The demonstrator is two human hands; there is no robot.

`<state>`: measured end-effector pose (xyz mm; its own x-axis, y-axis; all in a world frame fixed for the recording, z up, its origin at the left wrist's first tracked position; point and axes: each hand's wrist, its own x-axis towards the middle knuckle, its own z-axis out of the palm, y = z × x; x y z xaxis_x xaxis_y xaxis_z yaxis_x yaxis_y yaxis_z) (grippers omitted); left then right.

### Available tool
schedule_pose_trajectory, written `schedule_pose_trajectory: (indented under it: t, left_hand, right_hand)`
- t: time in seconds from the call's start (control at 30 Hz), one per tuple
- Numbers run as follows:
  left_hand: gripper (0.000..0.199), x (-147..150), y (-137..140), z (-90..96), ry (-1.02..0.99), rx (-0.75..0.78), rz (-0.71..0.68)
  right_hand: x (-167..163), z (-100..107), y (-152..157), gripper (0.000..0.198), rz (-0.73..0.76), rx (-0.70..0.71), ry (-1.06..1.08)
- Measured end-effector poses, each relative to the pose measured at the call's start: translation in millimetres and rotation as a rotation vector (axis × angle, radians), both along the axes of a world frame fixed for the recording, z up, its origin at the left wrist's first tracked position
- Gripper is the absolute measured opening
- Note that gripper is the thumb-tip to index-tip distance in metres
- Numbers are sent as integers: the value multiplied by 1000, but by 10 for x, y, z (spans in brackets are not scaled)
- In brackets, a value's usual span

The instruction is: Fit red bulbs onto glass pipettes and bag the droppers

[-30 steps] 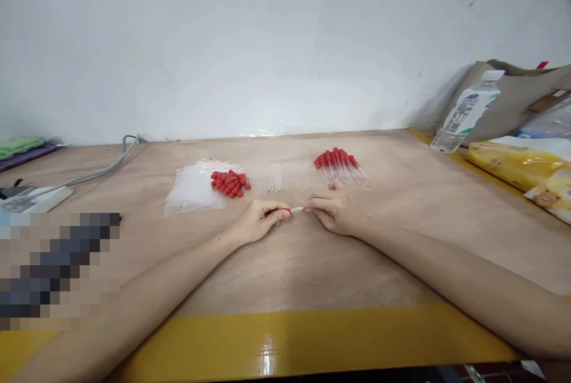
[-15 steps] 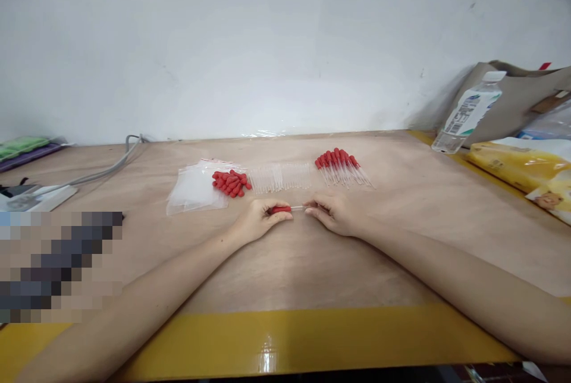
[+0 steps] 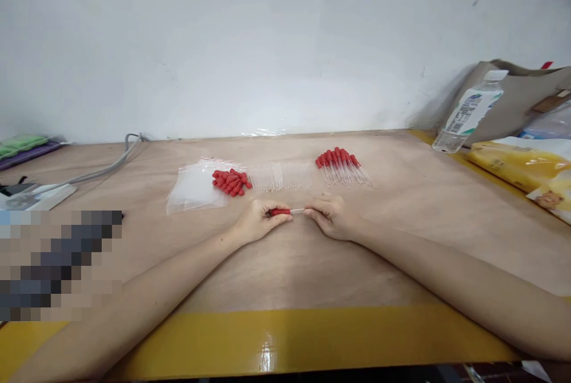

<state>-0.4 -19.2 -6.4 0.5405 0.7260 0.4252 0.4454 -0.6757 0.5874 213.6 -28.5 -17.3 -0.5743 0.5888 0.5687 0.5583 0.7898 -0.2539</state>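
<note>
My left hand (image 3: 261, 218) is closed around a red rubber bulb (image 3: 281, 212), pinched between thumb and fingers. A thin clear dropper tube (image 3: 297, 211) runs from the bulb's mouth to my right hand (image 3: 332, 215), which pinches its other end. Bulb and tube line up end to end just above the table; how deep the tube sits is hidden. Beyond my hands lie a heap of loose red bulbs (image 3: 231, 182), a row of clear tubes (image 3: 279, 176) and, to the right, a pile of droppers with red bulbs on their tubes (image 3: 341, 164).
Clear zip bags (image 3: 191, 187) lie left of the loose bulbs. A grey cable (image 3: 104, 168) crosses the table's left side. At the right stand a plastic bottle (image 3: 468, 112) and a grey bag (image 3: 521, 85), with a yellow packet (image 3: 513, 163) in front. Yellow tape (image 3: 312, 338) covers the near edge.
Both hands stay almost in place, still joined by the bulb and tube. The right hand has shifted down very slightly and its fingers have curled a little more around the tube.
</note>
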Motion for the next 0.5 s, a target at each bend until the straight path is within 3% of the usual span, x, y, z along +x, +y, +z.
schedule_pose_trajectory:
  t: [0.33, 0.5]
  left_hand:
    - [16, 5, -18, 9, -1, 49, 17]
    - [15, -11, 38, 17, 22, 126, -4]
  right_hand:
    - [-58, 70, -58, 35, -40, -262, 1]
    - [-74, 140, -70, 32, -115, -226, -97]
